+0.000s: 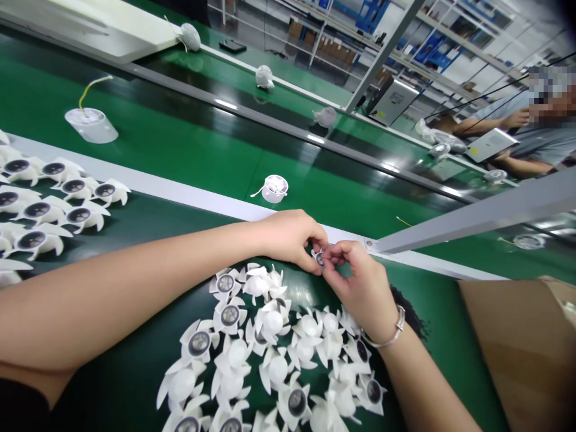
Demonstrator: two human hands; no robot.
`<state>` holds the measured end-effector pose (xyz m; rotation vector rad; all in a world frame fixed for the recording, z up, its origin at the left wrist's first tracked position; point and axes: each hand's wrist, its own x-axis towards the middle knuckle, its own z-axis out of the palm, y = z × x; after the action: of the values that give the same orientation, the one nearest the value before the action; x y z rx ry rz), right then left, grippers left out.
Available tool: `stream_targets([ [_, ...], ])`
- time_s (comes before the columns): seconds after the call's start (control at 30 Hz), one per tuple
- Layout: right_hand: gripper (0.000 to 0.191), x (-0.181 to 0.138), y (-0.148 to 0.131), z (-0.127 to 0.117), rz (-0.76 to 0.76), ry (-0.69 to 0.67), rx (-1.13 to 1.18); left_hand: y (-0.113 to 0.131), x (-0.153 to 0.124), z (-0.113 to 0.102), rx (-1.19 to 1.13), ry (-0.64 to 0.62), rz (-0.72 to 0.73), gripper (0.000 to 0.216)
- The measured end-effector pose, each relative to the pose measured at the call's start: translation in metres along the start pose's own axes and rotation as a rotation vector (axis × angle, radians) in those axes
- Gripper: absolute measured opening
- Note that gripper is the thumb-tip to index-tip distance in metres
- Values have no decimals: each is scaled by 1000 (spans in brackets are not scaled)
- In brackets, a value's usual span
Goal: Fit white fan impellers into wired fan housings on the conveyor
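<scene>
My left hand (294,237) is closed, pinching a small white fan impeller (319,258) with a dark ring at its hub. My right hand (362,285), with a silver bracelet on the wrist, has its fingertips pressed together against that impeller's hub. Whatever sits between the right fingertips is hidden. Below both hands lies a loose pile of white fan impellers (272,323), some with the dark-ringed hub facing up, others with the smooth white cap up. Beside my right wrist a heap of tiny black parts (410,309) is partly covered by the hand.
Rows of impellers (38,210) lie at the left. A cardboard box (508,336) stands at the right. Beyond the pale rail (180,191), white round housings (274,189) with wires sit on the green belt. A slanted metal post (472,215) crosses the right; a co-worker (531,126) sits opposite.
</scene>
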<state>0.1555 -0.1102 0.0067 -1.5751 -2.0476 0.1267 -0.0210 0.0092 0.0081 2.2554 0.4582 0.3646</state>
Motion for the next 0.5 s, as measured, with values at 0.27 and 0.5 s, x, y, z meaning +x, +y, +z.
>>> stream_targets([
  [0.27, 12, 1, -6, -11, -333, -96, -210, -1, 0, 2, -27, 8, -37, 35],
  [0.5, 20, -19, 23, -46, -277, 70, -330, -1, 0, 2, -33, 17, -48, 37],
])
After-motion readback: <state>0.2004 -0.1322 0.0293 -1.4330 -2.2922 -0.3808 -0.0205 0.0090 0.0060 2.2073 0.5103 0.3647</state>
